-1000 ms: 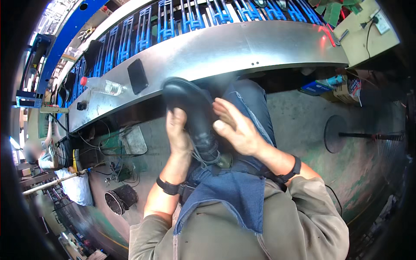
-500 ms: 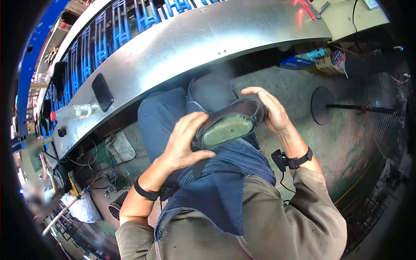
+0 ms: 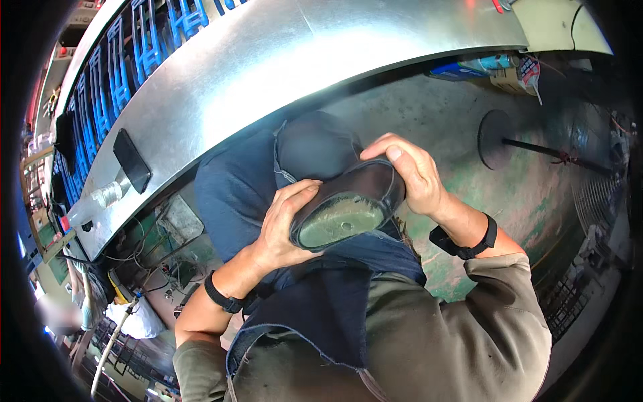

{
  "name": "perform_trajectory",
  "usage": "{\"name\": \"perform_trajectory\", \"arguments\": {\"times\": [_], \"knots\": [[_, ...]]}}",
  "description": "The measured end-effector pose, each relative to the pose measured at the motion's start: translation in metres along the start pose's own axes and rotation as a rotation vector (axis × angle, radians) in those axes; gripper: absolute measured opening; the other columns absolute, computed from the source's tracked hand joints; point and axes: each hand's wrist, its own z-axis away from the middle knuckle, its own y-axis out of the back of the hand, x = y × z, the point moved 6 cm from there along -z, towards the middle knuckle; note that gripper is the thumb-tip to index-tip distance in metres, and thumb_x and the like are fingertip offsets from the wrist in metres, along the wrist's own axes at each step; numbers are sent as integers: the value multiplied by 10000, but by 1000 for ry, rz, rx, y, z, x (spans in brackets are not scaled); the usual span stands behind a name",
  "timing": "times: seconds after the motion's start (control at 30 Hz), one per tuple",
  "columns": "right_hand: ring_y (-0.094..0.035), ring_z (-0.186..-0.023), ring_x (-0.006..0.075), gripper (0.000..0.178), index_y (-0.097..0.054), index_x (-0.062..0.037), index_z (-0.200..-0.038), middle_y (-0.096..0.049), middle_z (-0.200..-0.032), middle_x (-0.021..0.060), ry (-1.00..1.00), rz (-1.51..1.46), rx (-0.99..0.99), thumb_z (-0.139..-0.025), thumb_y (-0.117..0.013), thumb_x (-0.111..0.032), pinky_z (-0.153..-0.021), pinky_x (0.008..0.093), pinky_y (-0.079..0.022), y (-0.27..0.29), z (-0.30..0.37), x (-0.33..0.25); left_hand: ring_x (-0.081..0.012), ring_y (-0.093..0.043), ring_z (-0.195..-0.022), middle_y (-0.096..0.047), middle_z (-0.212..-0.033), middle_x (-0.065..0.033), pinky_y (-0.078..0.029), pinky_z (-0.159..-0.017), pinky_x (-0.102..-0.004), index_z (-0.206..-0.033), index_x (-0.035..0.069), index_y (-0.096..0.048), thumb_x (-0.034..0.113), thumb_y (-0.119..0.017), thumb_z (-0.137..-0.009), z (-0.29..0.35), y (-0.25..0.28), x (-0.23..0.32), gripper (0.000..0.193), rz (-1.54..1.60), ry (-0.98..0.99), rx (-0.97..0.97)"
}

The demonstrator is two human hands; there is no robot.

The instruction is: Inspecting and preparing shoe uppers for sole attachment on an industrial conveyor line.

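Above my lap I hold a dark leather shoe upper (image 3: 355,184), fitted over what looks like a green shoe last (image 3: 341,221). The last's flat face, with a small round hole, is turned toward me. My left hand (image 3: 281,224) grips the near left end, its thumb mostly hidden underneath. Around the far right end is my right hand (image 3: 415,174), fingers bent over the top edge and pressing on the leather. Just beyond the upper, a dark rounded thing (image 3: 318,147) rests by my knees; it is too blurred to name.
A shiny metal bench (image 3: 268,74) curves across in front of me, with a black phone (image 3: 132,161) and a clear bottle (image 3: 110,193) at its left. Blue racks (image 3: 114,74) stand behind it. On the floor to the right are cartons (image 3: 516,75) and a round-based stand (image 3: 494,139).
My left thumb has gone from the near side to underneath the shoe upper. My right fingers have bent down onto its top edge. The upper has tipped slightly, and the whole view has shifted.
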Motion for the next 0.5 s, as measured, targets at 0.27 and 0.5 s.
{"name": "perform_trajectory", "arguments": {"times": [0.27,0.5], "knots": [[-654,-962,284,551,-684,74,-928,-696,-989,205,209,-248,557,-1071,-292,-286,-915,373,-486,-8,-6,9,-373,-583,-1199,-573,-1269,-250,-473,-1018,-466,-1333,-24,-417,222,-914,-683,-4,-4,6,854,-84,-1,213],[-664,-872,169,584,-672,23,-1136,-695,-1077,133,-95,-149,250,-1077,-378,-478,-755,295,-514,19,-82,9,-185,-626,-1085,-661,-1198,-102,-500,-983,-362,-1341,-15,-513,214,-875,-772,-53,67,-5,712,419,523,401]]}}
